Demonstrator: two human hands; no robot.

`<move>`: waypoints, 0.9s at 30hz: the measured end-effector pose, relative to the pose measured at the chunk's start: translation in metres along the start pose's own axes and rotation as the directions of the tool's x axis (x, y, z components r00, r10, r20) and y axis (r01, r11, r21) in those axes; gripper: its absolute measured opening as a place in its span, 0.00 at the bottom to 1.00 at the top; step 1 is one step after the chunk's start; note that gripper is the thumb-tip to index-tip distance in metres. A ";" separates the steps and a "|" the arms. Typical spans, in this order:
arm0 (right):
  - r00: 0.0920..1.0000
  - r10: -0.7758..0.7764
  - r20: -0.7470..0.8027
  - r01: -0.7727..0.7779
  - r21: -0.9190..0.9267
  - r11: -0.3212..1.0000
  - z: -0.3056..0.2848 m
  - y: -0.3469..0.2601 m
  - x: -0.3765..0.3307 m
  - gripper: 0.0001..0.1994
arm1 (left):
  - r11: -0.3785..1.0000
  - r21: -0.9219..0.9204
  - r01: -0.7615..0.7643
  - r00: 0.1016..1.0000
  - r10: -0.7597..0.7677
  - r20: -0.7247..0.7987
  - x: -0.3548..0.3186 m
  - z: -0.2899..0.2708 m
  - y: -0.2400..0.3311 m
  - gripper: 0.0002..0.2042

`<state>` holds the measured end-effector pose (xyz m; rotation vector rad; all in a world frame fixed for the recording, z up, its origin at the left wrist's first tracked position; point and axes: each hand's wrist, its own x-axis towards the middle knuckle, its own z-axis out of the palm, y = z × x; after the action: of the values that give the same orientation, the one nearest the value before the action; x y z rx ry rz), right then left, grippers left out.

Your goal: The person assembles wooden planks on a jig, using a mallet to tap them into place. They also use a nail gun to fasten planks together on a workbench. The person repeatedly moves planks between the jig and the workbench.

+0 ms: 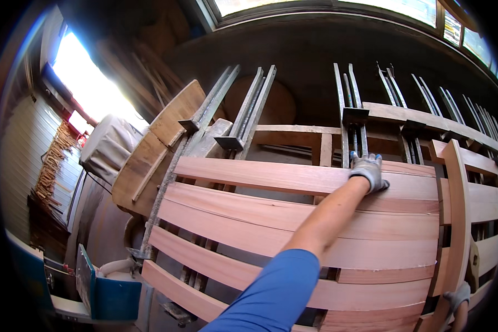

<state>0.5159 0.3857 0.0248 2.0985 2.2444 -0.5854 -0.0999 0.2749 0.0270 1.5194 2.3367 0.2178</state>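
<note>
My left hand (pixel 368 171), in a grey glove with blue fingertips, lies palm down on the far pinkish wooden board (pixel 260 172). Its fingers are spread and reach over the board's far edge beside a metal clamp (pixel 355 116); the thumb points right. Several more planed boards (pixel 227 210) lie side by side nearer to me, with gaps between some of them. At the lower right, my gloved right hand (pixel 458 297) is closed round the edge of a long board (pixel 457 216), which stands across the ends of the others. Part of that hand is cut off by shadow and the arm.
More bar clamps (pixel 420 91) rise in a row at the back right, above paler boards (pixel 484 196). On the left stand a plywood panel (pixel 160 144), a cloth-covered object (pixel 110 146) and blue machine parts (pixel 113 296). A window (pixel 393 8) runs along the top.
</note>
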 end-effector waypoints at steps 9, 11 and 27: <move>0.992 -0.126 -0.001 0.126 0.058 0.990 0.011 0.022 0.015 0.30 | 0.999 -0.024 -0.029 0.999 0.028 -0.027 0.022 0.005 0.003 0.45; 0.992 -0.125 0.004 0.125 0.046 0.991 0.014 0.020 0.012 0.30 | 0.998 -0.050 -0.040 0.998 0.038 -0.046 0.020 0.008 -0.004 0.45; 0.994 0.007 0.110 0.046 -0.472 0.880 -0.028 -0.061 -0.024 0.38 | 0.973 0.183 -0.141 0.984 0.158 -0.081 -0.053 0.049 0.016 0.51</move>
<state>0.4662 0.3682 0.0731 1.7551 2.0793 -0.1170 -0.0484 0.2309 -0.0031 1.8103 2.3697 0.1245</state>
